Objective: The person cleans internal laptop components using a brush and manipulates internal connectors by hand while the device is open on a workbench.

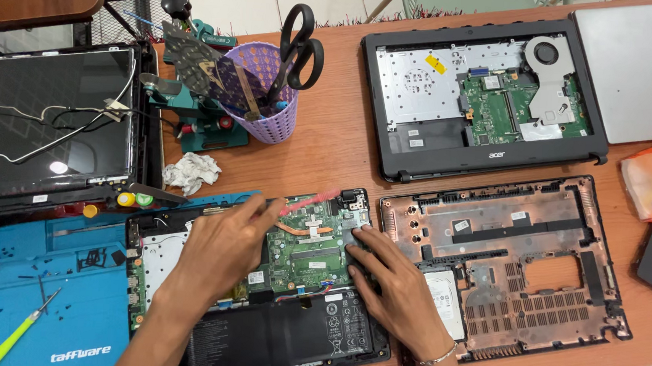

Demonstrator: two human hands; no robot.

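An opened black laptop base (284,341) lies in front of me, showing a green circuit board (307,254) and a flat black battery (277,338). My left hand (224,246) rests over the board's left part and holds a thin pink-handled tool (311,202), blurred, slanting up to the right. My right hand (389,281) presses flat on the base's right edge, fingers spread, a bracelet on its wrist.
A copper-coloured bottom cover (504,264) with a silver drive (445,291) lies to the right. Behind it sits a second open laptop chassis (485,95). A purple basket (270,106) with scissors, a green clamp stand, a screen panel (47,118) and a blue mat (42,301) stand left.
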